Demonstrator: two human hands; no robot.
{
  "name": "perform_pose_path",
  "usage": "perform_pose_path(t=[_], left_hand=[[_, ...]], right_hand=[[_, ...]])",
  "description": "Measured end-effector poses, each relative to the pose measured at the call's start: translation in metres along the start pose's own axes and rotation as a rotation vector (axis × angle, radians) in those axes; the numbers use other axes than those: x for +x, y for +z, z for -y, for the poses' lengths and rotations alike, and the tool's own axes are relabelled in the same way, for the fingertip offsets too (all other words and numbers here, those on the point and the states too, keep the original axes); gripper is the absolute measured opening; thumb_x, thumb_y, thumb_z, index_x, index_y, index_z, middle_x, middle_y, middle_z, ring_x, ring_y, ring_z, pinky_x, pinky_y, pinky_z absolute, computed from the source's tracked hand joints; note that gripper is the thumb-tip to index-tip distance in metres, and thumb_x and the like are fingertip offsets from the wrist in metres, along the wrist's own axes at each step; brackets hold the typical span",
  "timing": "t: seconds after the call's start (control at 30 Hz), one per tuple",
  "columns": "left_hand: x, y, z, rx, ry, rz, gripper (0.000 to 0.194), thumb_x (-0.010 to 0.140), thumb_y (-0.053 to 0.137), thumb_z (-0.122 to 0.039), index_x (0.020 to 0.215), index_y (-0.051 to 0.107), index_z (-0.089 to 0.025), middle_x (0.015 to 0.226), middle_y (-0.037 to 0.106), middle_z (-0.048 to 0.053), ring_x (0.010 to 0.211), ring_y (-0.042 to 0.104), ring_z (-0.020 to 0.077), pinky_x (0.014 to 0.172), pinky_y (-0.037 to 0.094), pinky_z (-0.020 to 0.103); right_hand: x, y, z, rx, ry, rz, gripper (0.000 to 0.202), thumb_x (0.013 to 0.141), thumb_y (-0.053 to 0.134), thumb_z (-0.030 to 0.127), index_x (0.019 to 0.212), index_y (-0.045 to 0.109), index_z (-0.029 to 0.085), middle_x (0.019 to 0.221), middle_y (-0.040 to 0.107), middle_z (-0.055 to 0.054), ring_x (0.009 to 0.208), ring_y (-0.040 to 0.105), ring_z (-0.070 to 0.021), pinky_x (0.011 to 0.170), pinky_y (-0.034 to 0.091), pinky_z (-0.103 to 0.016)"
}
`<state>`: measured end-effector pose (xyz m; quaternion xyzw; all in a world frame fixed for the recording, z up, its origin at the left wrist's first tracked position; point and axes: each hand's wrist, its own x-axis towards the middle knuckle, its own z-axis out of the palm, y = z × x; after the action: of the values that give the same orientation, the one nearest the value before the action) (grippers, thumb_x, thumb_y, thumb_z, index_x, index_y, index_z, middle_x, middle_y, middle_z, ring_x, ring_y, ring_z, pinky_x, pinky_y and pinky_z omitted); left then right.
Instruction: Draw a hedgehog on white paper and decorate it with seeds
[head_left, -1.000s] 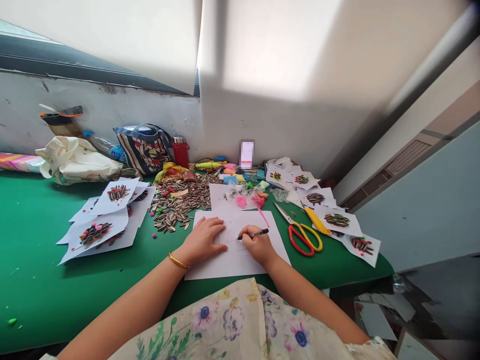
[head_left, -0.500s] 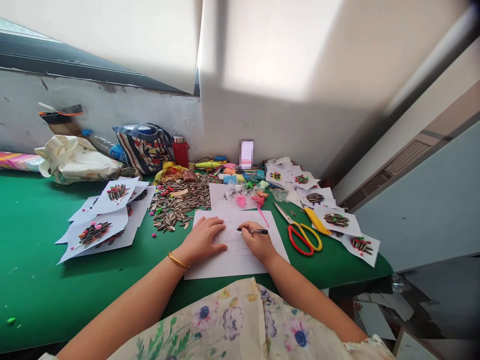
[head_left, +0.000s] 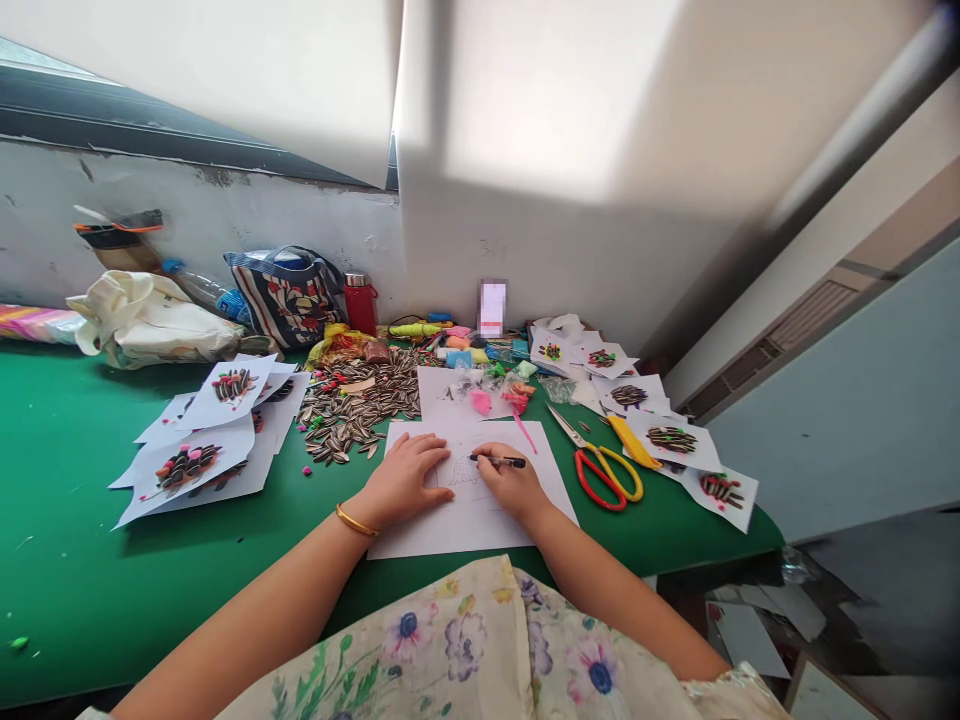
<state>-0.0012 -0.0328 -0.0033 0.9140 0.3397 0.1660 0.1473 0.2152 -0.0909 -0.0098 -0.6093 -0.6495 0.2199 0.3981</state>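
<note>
My right hand (head_left: pixel 514 480) is closed around a black pen (head_left: pixel 506 461), its tip at a sheet of white paper (head_left: pixel 442 535). Faint pencil-like lines and a small sketch (head_left: pixel 463 470) show on the sheet between my hands. My left hand (head_left: pixel 409 482) lies flat on the sheet's left side, fingers spread, a gold bangle on the wrist. Just beyond the sheet is another paper (head_left: pixel 435 400) with pink clay (head_left: pixel 481 402) and plastic wrappings on it. A heap of striped sunflower seeds (head_left: pixel 367 410) spreads beyond my left hand.
Scissors (head_left: pixel 604 475) with red and yellow handles lie right of the sheet, beside a yellow strip (head_left: pixel 634 443). Seed-decorated cards lie at left (head_left: pixel 232 390) and right (head_left: pixel 682 440). Along the wall stand a red bottle (head_left: pixel 361 303), a patterned bag (head_left: pixel 289 295) and a phone (head_left: pixel 493 308).
The pen in my right hand has shifted slightly left over the sketch. My left hand stays in place on the paper.
</note>
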Motion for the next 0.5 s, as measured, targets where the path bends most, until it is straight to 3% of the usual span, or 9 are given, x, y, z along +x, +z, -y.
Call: perform_pose_path(t=[0.5], left_hand=[[-0.0004,0.0013,0.0024,-0.015,0.000,-0.005,0.063,0.073,0.073,-0.053,0.128,0.060,-0.026,0.137,0.057,0.010,0.133,0.044,0.0319,0.117,0.021,0.054]], right_hand=[[-0.0007,-0.0003,0.0005,0.021,0.035,-0.006,0.022,0.084,0.048,0.022,0.091,0.069,0.023,0.089,0.071,-0.002,0.087,0.064,-0.0195,0.081,0.049,-0.032]])
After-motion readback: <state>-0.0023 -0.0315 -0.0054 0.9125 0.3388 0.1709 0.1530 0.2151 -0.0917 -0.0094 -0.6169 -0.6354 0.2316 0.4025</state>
